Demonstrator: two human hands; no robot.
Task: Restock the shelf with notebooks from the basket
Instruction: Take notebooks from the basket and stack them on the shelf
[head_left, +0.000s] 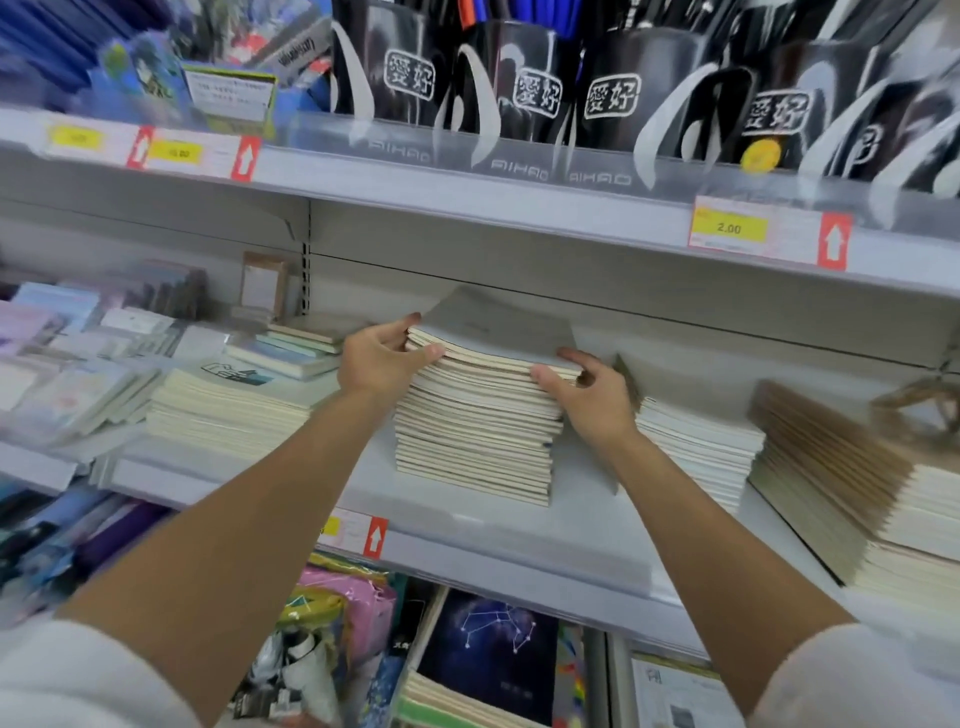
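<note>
A tall stack of grey-covered notebooks (475, 436) stands on the middle white shelf (467, 540). A few top notebooks (493, 332) are tilted, their far edge raised toward the shelf back. My left hand (382, 361) grips their left edge, thumb on top and fingers curled round the spines. My right hand (589, 392) grips the right front corner of the same few notebooks. No basket is in view.
More notebook stacks flank the pile: cream ones on the left (234, 405) and right (696, 447), brown-edged ones at far right (841, 493). Black pen cups (519, 98) line the shelf above. Dark constellation notebooks (493, 654) lie on the shelf below.
</note>
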